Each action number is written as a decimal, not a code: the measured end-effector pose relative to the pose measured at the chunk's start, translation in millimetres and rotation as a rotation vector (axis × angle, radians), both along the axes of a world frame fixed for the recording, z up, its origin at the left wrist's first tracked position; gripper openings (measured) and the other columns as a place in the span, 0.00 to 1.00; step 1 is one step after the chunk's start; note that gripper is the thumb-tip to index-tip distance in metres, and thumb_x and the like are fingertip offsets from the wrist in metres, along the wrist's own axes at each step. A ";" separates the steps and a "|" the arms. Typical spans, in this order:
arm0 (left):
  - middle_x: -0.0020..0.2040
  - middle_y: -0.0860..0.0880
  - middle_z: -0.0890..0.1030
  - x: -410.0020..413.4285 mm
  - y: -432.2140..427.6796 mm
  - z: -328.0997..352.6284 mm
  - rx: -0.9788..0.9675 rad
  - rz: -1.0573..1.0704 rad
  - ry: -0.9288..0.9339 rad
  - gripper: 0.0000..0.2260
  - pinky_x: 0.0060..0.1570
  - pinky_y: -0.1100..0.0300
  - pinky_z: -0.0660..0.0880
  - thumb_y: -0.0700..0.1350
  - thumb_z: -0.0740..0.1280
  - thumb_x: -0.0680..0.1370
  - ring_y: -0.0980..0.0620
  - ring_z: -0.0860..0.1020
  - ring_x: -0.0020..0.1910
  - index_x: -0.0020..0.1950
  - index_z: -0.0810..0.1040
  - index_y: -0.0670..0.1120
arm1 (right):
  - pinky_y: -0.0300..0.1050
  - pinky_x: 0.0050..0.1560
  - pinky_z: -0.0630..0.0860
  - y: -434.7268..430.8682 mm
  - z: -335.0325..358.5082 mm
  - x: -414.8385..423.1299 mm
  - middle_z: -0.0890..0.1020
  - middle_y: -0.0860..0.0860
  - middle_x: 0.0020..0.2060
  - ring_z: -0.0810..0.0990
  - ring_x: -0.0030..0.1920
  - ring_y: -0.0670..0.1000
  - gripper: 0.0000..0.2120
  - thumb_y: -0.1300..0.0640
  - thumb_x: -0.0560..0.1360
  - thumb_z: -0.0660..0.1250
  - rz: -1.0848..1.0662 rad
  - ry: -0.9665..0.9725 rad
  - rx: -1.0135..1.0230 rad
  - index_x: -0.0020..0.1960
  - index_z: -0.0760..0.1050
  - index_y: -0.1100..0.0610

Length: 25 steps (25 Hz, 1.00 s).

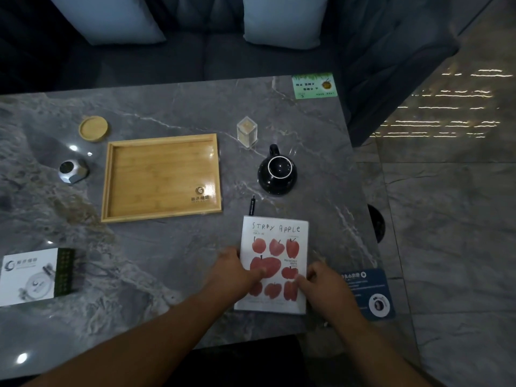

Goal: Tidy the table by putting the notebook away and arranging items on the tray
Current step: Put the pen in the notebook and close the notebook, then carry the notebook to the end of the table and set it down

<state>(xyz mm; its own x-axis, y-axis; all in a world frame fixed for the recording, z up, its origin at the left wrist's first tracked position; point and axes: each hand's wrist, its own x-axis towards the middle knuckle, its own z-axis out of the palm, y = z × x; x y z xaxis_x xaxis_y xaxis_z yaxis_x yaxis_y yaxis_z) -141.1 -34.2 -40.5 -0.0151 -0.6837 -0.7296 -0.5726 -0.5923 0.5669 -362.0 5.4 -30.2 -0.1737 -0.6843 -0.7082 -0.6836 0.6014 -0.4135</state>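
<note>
Notebook [275, 247] lying at near edge of bench [167, 261], right of tray [160, 139]. Left hand [240, 270] and right hand [321, 280] pinching its side edges, thumbs pressing cover. Judging it light, thin, floppy: worth supporting both edges.

Grey marble table [167, 261], dark sofa [195, 60] with two pale cushions [282, 20], glossy tiled floor [446, 191] with light streaks

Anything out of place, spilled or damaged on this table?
Nothing spilled or broken. The tray is bare while the wooden coaster, metal piece, clear box and black cup sit scattered around it. A pen lies at the notebook's far edge; left hand and right hand hold its sides.
</note>
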 end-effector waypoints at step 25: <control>0.60 0.41 0.86 118.4 -31.1 54.0 0.114 0.485 0.721 0.16 0.54 0.41 0.82 0.45 0.69 0.81 0.37 0.84 0.58 0.68 0.77 0.48 | 0.48 0.35 0.83 -51.3 64.2 104.0 0.88 0.55 0.46 0.86 0.36 0.55 0.08 0.53 0.82 0.67 -0.327 -0.680 0.050 0.60 0.76 0.54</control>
<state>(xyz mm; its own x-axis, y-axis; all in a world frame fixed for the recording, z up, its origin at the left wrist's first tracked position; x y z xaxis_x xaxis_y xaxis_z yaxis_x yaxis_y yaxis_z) -22.7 -65.4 13.5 -0.2259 -0.6577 -0.7186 0.2324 -0.7528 0.6159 -257.9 -45.9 34.1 0.1239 -0.6372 -0.7607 -0.0716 0.7588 -0.6473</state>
